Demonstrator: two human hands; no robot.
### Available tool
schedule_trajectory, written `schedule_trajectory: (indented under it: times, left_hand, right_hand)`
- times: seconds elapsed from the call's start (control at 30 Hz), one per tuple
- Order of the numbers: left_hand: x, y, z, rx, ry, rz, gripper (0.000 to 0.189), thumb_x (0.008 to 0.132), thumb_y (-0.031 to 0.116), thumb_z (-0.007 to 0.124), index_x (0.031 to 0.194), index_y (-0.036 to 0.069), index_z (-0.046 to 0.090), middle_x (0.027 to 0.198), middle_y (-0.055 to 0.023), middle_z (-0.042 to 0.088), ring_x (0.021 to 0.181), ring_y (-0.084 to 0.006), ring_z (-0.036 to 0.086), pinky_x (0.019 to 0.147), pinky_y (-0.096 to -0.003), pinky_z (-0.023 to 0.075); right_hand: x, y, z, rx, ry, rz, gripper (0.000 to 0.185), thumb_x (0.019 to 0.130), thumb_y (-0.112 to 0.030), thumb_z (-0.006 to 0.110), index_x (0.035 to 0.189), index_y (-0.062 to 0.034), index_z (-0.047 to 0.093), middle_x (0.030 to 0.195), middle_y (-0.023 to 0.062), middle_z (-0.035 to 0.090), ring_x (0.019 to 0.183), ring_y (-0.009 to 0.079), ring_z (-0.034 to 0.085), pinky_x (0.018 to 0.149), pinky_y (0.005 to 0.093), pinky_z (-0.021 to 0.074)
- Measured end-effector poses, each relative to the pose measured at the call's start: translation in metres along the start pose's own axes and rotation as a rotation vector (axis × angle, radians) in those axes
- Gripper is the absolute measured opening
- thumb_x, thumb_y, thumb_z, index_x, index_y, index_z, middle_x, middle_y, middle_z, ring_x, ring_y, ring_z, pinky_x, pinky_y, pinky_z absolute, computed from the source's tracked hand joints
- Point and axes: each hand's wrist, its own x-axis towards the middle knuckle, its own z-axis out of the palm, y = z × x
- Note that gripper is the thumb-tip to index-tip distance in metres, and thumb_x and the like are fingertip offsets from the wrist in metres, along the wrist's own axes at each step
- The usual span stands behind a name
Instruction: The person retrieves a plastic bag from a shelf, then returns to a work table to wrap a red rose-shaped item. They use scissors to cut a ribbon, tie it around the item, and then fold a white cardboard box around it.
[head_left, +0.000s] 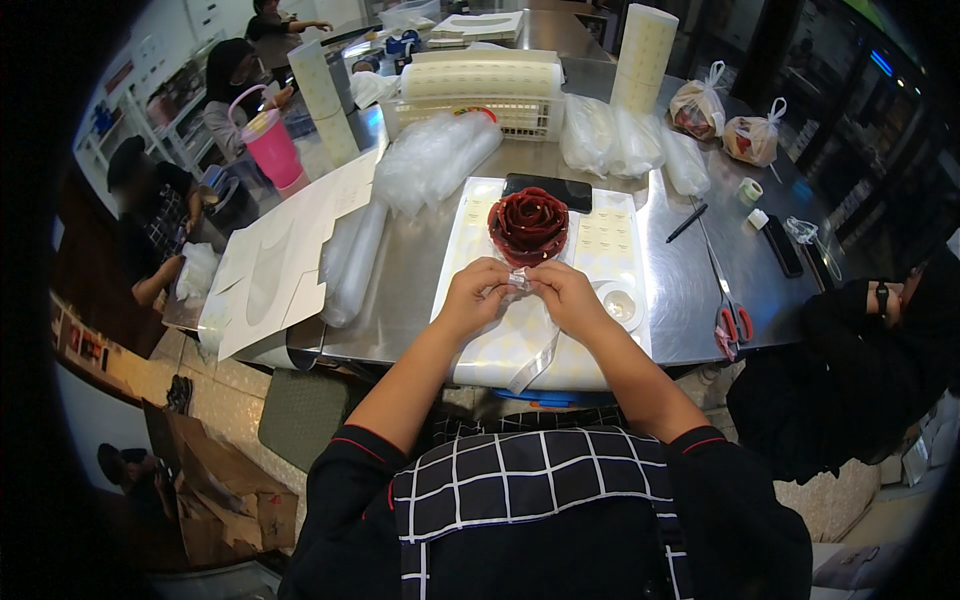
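Note:
A dark red rose-shaped piece (528, 225) with small gold specks sits in front of me on sheets of printed stickers (611, 232). Close to its near side, my left hand (477, 294) and my right hand (564, 297) pinch a white printed ribbon (517, 278) between their fingertips. The ribbon's loose tail (537, 365) hangs from under my right hand toward the table's front edge. Beside my right wrist lies a white ribbon roll (621, 303). The exact fold or knot at my fingertips is too small to tell.
Red-handled scissors (731, 322) and a black pen (686, 223) lie to the right on the metal table (409, 277). Behind the rose are a phone (551, 192) and plastic bags (442, 157). Flat cardboard (292, 247) covers the left side. A person (877, 360) is at the right.

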Motion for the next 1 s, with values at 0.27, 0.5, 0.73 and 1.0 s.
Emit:
schedule_trajectory:
  times: [0.27, 0.5, 0.73, 1.0]
  left_hand:
    - [-0.0029, 0.0033, 0.0006, -0.037, -0.071, -0.155, 0.020, 0.073, -0.011, 0.062, 0.090, -0.001, 0.065, 0.085, -0.0100, 0.063, 0.075, -0.0189, 0.060, 0.066, -0.0274, 0.0490]
    - [-0.0020, -0.0013, 0.0023, -0.011, -0.076, -0.075, 0.019, 0.073, -0.012, 0.061, 0.089, -0.001, 0.064, 0.088, -0.0095, 0.061, 0.076, -0.0207, 0.061, 0.068, -0.0284, 0.0494]
    - [-0.0029, -0.0007, 0.0049, 0.036, 0.007, -0.216, 0.020, 0.077, -0.003, 0.066, 0.092, 0.001, 0.052, 0.079, -0.0096, 0.060, 0.070, -0.0197, 0.060, 0.064, -0.0284, 0.0482]
    - [-0.0005, 0.0039, 0.0067, -0.003, 0.003, -0.222, 0.022, 0.080, 0.001, 0.068, 0.089, 0.002, 0.048, 0.075, -0.0089, 0.059, 0.065, -0.0168, 0.057, 0.061, -0.0289, 0.0476]
  right_hand:
    - [0.0010, -0.0015, -0.0012, 0.067, 0.017, 0.097, 0.018, 0.082, 0.003, 0.062, 0.099, 0.0026, 0.068, 0.091, 0.0110, 0.066, 0.079, 0.0167, 0.063, 0.071, 0.0266, 0.0489]
    - [0.0011, 0.0000, 0.0052, 0.023, 0.093, 0.180, 0.023, 0.081, 0.003, 0.061, 0.100, -0.0019, 0.071, 0.089, 0.0093, 0.070, 0.082, 0.0115, 0.065, 0.071, 0.0243, 0.0513]
    - [-0.0010, 0.0010, 0.0082, 0.189, 0.011, 0.112, 0.026, 0.081, 0.003, 0.061, 0.105, 0.0004, 0.069, 0.103, 0.0137, 0.067, 0.087, 0.0159, 0.065, 0.077, 0.0250, 0.0522]
    - [-0.0008, -0.0005, 0.0078, 0.143, 0.056, 0.100, 0.025, 0.080, 0.009, 0.060, 0.103, 0.0022, 0.068, 0.098, 0.0121, 0.068, 0.089, 0.0167, 0.065, 0.080, 0.0265, 0.0516]
